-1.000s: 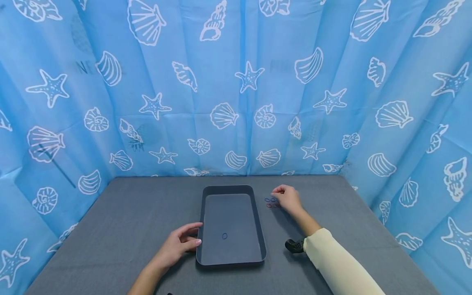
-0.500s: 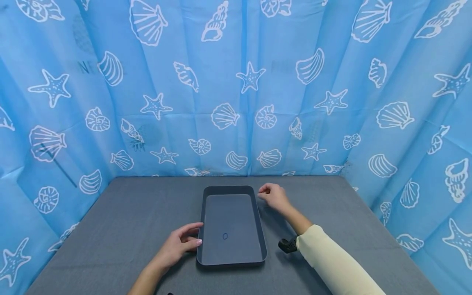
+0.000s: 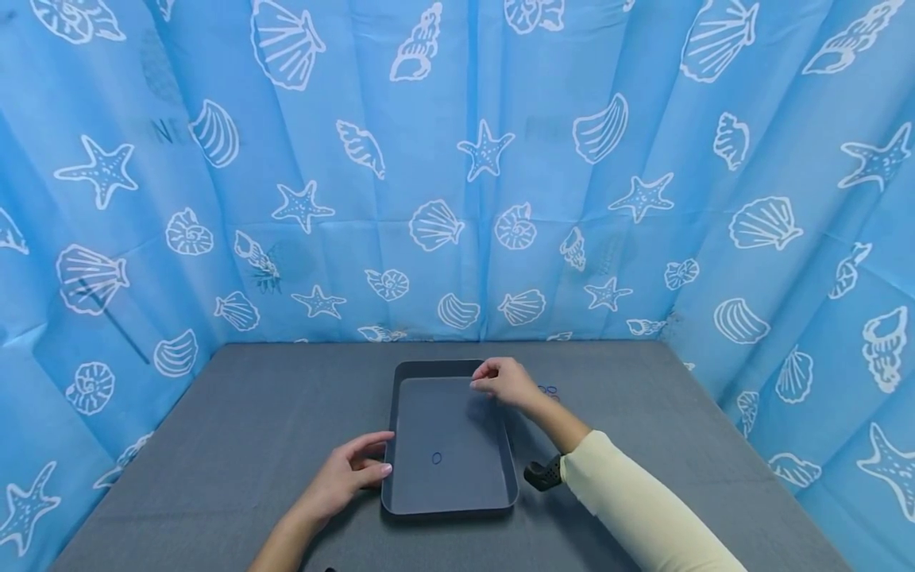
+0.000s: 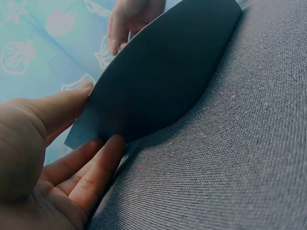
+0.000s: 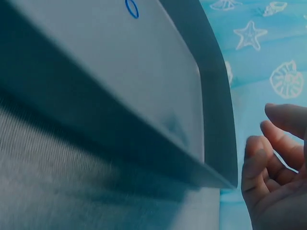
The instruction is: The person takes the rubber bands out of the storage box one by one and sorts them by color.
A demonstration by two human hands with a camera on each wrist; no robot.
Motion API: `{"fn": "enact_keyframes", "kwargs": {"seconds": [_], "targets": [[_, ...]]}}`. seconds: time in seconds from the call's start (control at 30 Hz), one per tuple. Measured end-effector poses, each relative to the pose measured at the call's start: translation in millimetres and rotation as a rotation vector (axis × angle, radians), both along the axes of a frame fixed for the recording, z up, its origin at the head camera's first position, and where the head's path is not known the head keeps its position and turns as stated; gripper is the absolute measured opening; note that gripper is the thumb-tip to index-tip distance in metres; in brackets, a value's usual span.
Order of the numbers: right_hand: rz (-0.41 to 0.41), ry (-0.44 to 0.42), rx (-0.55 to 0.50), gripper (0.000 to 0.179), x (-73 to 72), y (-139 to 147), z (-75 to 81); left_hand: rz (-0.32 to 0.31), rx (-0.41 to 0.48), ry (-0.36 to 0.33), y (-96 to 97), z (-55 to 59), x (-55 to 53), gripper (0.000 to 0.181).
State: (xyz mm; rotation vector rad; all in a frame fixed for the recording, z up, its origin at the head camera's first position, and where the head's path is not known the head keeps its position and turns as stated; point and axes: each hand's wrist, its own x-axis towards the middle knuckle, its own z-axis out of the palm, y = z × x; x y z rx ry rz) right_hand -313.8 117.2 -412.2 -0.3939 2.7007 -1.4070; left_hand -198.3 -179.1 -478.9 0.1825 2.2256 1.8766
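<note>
A dark grey rectangular tray [image 3: 449, 492] lies on the table, with one small blue ring [image 3: 437, 458] on its floor. My left hand [image 3: 353, 469] touches the tray's left side; in the left wrist view, the thumb is at the rim and other fingers reach low on the outer wall. Over the tray's far right corner hovers my right hand [image 3: 506, 384], fingertips drawn together. In the right wrist view its curled fingers [image 5: 254, 165] show beyond the tray's edge; I cannot tell whether they pinch a ring. Blue rings [image 3: 551, 390] lie right of the tray, partly hidden by the right wrist.
The grey cloth-covered table [image 3: 300, 397] runs back to a blue curtain [image 3: 457, 262] printed with shells and starfish. A black device [image 3: 543, 475] sits at the right wrist, just right of the tray.
My right hand has moved left from above the small blue and red rings to over the tray's far right corner. The left hand and tray have stayed put.
</note>
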Motion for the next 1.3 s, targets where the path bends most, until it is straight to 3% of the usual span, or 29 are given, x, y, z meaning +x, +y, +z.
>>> {"fn": "enact_keyframes", "kwargs": {"seconds": [0.23,0.53,0.7,0.9,1.3], "targets": [[0.150,-0.069,0.002,0.010,3.2,-13,0.7,-0.004,0.007,0.004,-0.4,-1.3,-1.2,0.054],[0.443,-0.076,0.119,0.024,6.7,-29,0.6,0.014,0.000,-0.017,0.5,0.0,-2.1,0.054],[0.564,-0.139,0.159,0.027,10.2,-38,-3.3,0.017,-0.006,-0.022,1.3,0.4,-1.3,0.054],[0.630,-0.222,0.227,0.031,11.5,-46,-5.8,0.006,0.009,-0.006,0.4,-1.2,-3.6,0.054],[0.691,-0.219,0.361,0.024,14.1,-55,-13.1,0.001,0.017,-0.013,-0.5,-1.0,-2.6,0.055]]}}
